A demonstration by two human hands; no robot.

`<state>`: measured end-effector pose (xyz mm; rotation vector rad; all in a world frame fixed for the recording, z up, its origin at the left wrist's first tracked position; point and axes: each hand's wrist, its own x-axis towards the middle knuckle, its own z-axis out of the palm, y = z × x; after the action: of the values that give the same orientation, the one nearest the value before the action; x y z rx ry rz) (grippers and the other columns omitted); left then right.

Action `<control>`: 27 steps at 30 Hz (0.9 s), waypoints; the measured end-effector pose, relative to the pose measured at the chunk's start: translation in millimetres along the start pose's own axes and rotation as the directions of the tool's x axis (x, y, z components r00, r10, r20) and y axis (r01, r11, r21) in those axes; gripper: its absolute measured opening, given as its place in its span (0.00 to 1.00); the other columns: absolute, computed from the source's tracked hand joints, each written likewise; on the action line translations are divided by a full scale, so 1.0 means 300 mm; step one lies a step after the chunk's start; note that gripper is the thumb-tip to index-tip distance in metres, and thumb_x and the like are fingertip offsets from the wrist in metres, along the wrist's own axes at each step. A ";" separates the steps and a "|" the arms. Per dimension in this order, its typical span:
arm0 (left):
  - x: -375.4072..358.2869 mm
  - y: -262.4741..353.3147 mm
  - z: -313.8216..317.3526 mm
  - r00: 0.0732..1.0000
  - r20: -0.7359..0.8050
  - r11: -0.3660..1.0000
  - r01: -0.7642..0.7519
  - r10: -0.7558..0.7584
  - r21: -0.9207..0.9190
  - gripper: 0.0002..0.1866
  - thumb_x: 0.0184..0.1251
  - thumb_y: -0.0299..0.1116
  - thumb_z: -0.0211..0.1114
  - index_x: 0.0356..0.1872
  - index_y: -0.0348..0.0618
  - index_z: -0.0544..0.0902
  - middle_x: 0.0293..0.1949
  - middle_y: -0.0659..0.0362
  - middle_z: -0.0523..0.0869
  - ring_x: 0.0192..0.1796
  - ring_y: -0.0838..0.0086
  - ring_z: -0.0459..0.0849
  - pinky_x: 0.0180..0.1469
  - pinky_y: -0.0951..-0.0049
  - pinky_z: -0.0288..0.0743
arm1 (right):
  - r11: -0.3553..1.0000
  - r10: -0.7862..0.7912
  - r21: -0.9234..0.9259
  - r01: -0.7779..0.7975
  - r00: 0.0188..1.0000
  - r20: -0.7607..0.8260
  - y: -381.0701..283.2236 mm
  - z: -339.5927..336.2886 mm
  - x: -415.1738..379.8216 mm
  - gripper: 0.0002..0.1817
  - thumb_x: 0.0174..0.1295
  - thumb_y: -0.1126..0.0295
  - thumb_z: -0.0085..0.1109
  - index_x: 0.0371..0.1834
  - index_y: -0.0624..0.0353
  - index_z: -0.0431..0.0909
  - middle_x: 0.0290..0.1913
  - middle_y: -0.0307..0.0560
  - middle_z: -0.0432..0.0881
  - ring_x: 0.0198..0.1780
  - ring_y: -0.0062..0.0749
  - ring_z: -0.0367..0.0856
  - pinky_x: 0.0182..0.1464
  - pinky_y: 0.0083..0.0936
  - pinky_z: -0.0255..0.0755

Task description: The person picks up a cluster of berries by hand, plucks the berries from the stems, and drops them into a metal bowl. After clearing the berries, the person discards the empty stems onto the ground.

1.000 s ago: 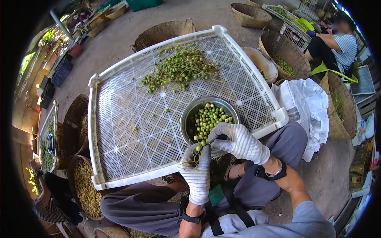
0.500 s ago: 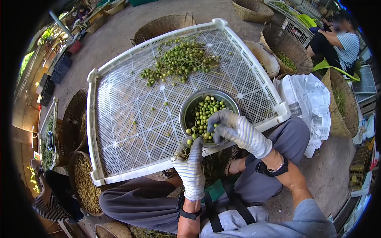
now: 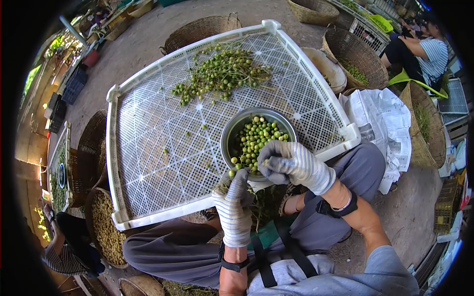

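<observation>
Head view shows the gloved left hand [image 3: 233, 212] pinching a fruited green sprig [image 3: 232, 173] beside the metal bowl [image 3: 224, 138], while the gloved right hand [image 3: 302, 166], apart from that sprig at the bowl's near rim, curls closed, apparently around a single fruit [image 3: 265, 162] already off its stem.

No wording I can read
Newspaper sheets [image 3: 390, 129] beside my white tray [image 3: 168, 216] carry print; it is too small to make out.
</observation>
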<state>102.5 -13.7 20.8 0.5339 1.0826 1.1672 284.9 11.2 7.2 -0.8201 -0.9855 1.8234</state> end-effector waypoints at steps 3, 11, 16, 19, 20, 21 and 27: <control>0.007 -0.014 -0.019 0.999 -0.023 0.992 0.038 -0.041 -0.119 0.07 0.63 0.34 0.70 0.37 0.46 0.82 0.19 0.75 0.65 0.17 0.91 0.55 0.20 0.84 0.46 | 0.997 -0.056 0.054 0.059 0.997 -0.055 0.011 -0.016 0.017 0.15 0.70 0.62 0.58 0.50 0.63 0.75 0.36 0.37 0.81 0.26 0.13 0.71 0.25 0.12 0.62; -0.011 -0.007 -0.011 0.978 0.150 0.987 0.154 -0.147 -0.036 0.10 0.61 0.35 0.70 0.38 0.46 0.79 0.22 0.72 0.73 0.20 0.88 0.67 0.25 0.83 0.61 | 0.986 -0.087 -0.151 0.072 0.992 -0.094 0.003 0.032 0.017 0.16 0.67 0.64 0.62 0.53 0.62 0.77 0.37 0.36 0.81 0.35 0.16 0.78 0.39 0.16 0.75; 0.003 -0.037 -0.034 0.977 0.180 0.977 0.143 -0.114 -0.160 0.09 0.61 0.34 0.71 0.38 0.45 0.82 0.21 0.75 0.68 0.18 0.92 0.56 0.20 0.85 0.45 | 0.982 0.077 -0.167 -0.082 0.996 -0.041 0.006 -0.015 0.016 0.16 0.68 0.63 0.61 0.53 0.61 0.77 0.33 0.34 0.80 0.36 0.14 0.78 0.39 0.15 0.75; 0.003 -0.037 -0.029 0.983 0.159 0.984 0.120 -0.098 -0.135 0.09 0.61 0.35 0.71 0.37 0.45 0.82 0.20 0.76 0.67 0.17 0.92 0.55 0.19 0.85 0.45 | 0.989 0.043 -0.143 -0.050 0.998 -0.046 0.007 0.002 0.011 0.15 0.69 0.63 0.61 0.53 0.61 0.76 0.34 0.34 0.80 0.32 0.12 0.77 0.34 0.13 0.72; -0.005 -0.035 -0.022 0.984 0.134 0.986 0.131 -0.116 -0.104 0.09 0.61 0.35 0.71 0.37 0.45 0.82 0.19 0.76 0.67 0.17 0.92 0.55 0.20 0.85 0.45 | 0.989 0.042 -0.143 -0.048 0.998 -0.047 0.007 0.015 0.009 0.15 0.69 0.63 0.61 0.53 0.61 0.76 0.34 0.34 0.80 0.32 0.12 0.77 0.34 0.13 0.72; -0.005 -0.029 -0.016 0.985 0.111 0.988 0.138 -0.129 -0.074 0.09 0.62 0.35 0.71 0.36 0.45 0.82 0.19 0.76 0.67 0.17 0.92 0.55 0.20 0.85 0.45 | 0.993 0.013 -0.120 -0.019 0.998 -0.055 0.005 0.029 0.010 0.15 0.68 0.64 0.61 0.53 0.61 0.76 0.34 0.34 0.80 0.30 0.12 0.75 0.31 0.12 0.70; 0.004 -0.042 -0.040 0.977 0.165 0.989 0.145 -0.138 -0.037 0.09 0.64 0.35 0.68 0.38 0.42 0.79 0.22 0.68 0.73 0.19 0.84 0.67 0.24 0.79 0.61 | 0.995 0.064 -0.076 -0.067 0.997 -0.033 0.014 0.004 0.005 0.13 0.67 0.66 0.62 0.50 0.60 0.77 0.34 0.34 0.80 0.26 0.11 0.72 0.26 0.11 0.66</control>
<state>97.8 -19.1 5.1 0.4967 0.9350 1.0050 281.7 11.0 3.9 -0.9351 -1.0253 1.8323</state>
